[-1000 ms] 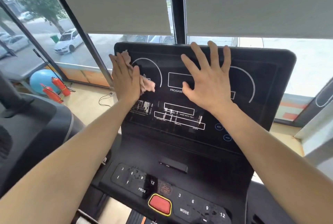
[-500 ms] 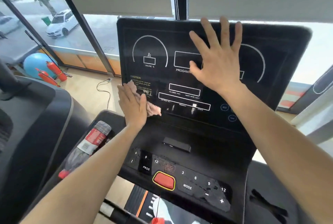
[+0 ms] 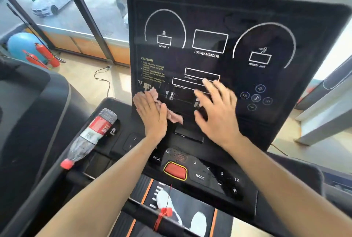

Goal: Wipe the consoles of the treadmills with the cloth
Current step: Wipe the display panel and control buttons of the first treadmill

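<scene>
**Flat palm holds the cloth low on the console**

The left hand (image 3: 150,114) lies flat, fingers straight and close together, and presses the pink cloth (image 3: 174,118) against the lower left of the black treadmill console (image 3: 219,13). Nothing is curled round the cloth; the palm alone pins it. Crumpled folds stick out above the fingers and to the right of the thumb, just under the yellow CAUTION text.

The right hand (image 3: 217,114) is spread wide, fingers apart and holding nothing, over the lower middle of the same panel (it is blurred, so contact with the surface cannot be told). The two hands are near each other, with the cloth's loose end between them.

On the left side of the treadmill a recessed holder (image 3: 114,128) takes the base of a clear plastic bottle (image 3: 91,135) with a red label. The bottle is tilted over, its red cap pointing back toward the person. Its walls look crumpled, and whether it contains any liquid cannot be made out.

Below the hands, a small black bar (image 3: 188,136) rests on the ledge, and the lower keypad (image 3: 209,177) carries a red stop button (image 3: 175,170). White shoes (image 3: 163,198) stand on the belt. By the window are a blue ball (image 3: 21,46) and red fire extinguishers (image 3: 47,55).
</scene>
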Available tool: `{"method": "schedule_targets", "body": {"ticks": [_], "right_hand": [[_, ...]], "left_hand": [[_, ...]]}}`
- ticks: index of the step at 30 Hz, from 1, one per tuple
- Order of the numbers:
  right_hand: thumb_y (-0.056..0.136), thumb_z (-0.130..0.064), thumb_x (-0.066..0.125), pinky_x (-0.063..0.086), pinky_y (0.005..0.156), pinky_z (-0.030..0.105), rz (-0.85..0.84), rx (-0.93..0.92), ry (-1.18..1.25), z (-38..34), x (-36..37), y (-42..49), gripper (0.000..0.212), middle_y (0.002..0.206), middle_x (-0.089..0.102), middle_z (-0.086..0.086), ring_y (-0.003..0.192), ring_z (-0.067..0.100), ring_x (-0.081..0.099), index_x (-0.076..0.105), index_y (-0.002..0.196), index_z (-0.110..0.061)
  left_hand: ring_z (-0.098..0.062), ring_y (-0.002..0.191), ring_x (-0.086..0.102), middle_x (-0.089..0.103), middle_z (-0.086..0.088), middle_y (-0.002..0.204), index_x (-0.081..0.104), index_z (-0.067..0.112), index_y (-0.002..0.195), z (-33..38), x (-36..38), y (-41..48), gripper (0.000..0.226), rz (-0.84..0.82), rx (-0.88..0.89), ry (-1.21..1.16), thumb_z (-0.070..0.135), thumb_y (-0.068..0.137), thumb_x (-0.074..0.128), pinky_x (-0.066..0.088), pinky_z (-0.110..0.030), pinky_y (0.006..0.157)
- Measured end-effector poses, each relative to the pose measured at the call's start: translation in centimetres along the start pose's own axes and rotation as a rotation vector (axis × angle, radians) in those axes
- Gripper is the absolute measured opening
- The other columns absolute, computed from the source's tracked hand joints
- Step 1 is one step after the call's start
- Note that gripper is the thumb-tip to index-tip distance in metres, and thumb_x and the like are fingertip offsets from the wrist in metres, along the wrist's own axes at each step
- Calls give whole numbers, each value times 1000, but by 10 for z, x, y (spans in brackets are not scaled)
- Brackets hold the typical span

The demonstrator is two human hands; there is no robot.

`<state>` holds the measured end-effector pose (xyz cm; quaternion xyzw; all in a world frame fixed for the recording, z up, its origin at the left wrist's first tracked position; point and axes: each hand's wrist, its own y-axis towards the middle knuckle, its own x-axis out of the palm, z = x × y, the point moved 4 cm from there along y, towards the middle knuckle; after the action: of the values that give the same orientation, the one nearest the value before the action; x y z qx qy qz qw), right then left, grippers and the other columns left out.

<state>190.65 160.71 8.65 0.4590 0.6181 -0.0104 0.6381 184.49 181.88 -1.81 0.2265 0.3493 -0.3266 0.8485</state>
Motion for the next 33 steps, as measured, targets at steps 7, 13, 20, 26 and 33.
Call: {"method": "schedule_targets", "body": {"ticks": [7,13,20,26,33], "right_hand": [[83,-13,74,41,117,46,-249,-133,235,-74,67,-45,57,152,50,15,143,34,45,58,138,-6],[100,-17,44,1,128,49,-298,-290,-93,-127,138,-23,63,167,21,21,157,37,15,26,157,1],[101,-25,44,-19,125,43,-326,-362,-206,-127,174,3,74,171,3,13,157,30,-14,4,161,-9],[107,-33,22,-27,120,46,-319,-406,-414,-116,163,22,60,172,3,3,159,19,-1,9,164,-17],[108,-34,29,-23,123,49,-366,-311,-514,-77,127,-13,68,171,-16,3,158,23,-14,-8,163,-17]], "left_hand": [[-26,159,-13,-6,-10,173,8,18,165,-20,-23,-5,77,-128,184,-145,55,100,27,-17,-20,122],[-6,154,29,33,0,165,34,9,158,-50,-62,2,56,-230,132,-438,5,102,37,21,-25,128],[-10,153,32,36,3,165,33,22,159,-82,-80,9,64,-168,25,-400,5,101,54,28,-37,126],[-23,152,32,32,1,166,36,19,158,-106,-64,-16,74,-234,86,-79,14,92,70,29,-45,125],[-22,154,29,25,0,170,38,18,158,-109,-60,-20,74,-263,30,-8,27,94,73,28,-36,122]]}}
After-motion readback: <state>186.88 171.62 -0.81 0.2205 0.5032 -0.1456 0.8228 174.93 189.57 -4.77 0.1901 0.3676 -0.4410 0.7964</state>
